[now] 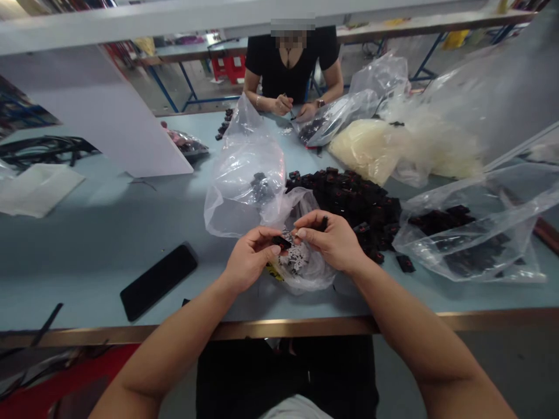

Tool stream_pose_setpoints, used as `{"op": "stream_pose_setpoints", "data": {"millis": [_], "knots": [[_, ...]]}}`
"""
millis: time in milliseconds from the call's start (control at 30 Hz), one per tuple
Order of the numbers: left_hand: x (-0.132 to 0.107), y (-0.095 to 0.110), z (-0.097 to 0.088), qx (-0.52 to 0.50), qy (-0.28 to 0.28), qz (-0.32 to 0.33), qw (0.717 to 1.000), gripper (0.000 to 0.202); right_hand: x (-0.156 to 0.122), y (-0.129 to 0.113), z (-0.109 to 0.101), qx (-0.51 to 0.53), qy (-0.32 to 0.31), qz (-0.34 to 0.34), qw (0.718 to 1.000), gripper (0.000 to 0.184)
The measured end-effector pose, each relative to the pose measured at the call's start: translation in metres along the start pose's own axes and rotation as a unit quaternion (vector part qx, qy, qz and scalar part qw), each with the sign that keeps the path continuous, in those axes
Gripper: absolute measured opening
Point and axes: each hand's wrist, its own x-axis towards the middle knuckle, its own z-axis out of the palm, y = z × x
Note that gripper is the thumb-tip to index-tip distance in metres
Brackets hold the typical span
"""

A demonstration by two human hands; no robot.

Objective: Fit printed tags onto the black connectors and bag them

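My left hand (pixel 251 259) pinches a small black plastic part (pixel 282 242) between thumb and fingers. My right hand (pixel 328 241) holds another black piece (pixel 324 223) in its fingertips, close to the left hand. Just below both hands lies a clear plastic bag (pixel 301 273) holding small white pieces and black bits. Beyond my right hand spreads a loose heap of black plastic parts with red marks (pixel 349 203). A black smartphone (pixel 158 282) lies face down to my left, apart from my hands.
A co-worker (pixel 288 70) across the light blue table (pixel 109 233) handles something small. Clear bags hold black parts (pixel 441 233) at right and cream-coloured material (pixel 367 148) further back. A white partition panel (pixel 91 110) stands at left. The table's metal front edge (pixel 279 326) runs near me.
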Motion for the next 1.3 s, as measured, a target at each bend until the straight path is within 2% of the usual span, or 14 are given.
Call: {"op": "stream_pose_setpoints", "data": {"millis": [267, 733, 833, 967, 1133, 1233, 1300], "knots": [[-0.002, -0.003, -0.001, 0.024, -0.008, -0.014, 1.0, 0.032, -0.006, 0.0, 0.007, -0.118, 0.024, -0.069, 0.99, 0.022], [-0.004, 0.002, 0.002, 0.062, -0.007, -0.025, 0.998, 0.032, -0.008, 0.001, 0.008, -0.17, -0.013, -0.104, 0.98, 0.017], [-0.007, 0.004, 0.003, 0.102, 0.002, -0.015, 0.995, 0.031, -0.006, -0.003, 0.005, -0.163, -0.052, -0.089, 0.981, 0.021], [-0.009, 0.004, 0.005, 0.15, 0.011, 0.031, 0.988, 0.025, -0.002, -0.003, 0.002, -0.143, -0.1, -0.041, 0.984, 0.033], [-0.006, 0.004, 0.005, 0.109, -0.005, 0.012, 0.994, 0.025, 0.0, -0.002, -0.001, -0.137, -0.095, -0.029, 0.986, 0.032], [-0.003, 0.004, 0.004, 0.074, -0.002, 0.012, 0.997, 0.028, 0.003, -0.004, -0.008, -0.208, -0.057, -0.074, 0.974, 0.02], [-0.002, 0.004, 0.003, 0.065, 0.01, 0.024, 0.998, 0.028, 0.004, -0.004, -0.013, -0.311, -0.054, -0.111, 0.942, 0.007]]}}
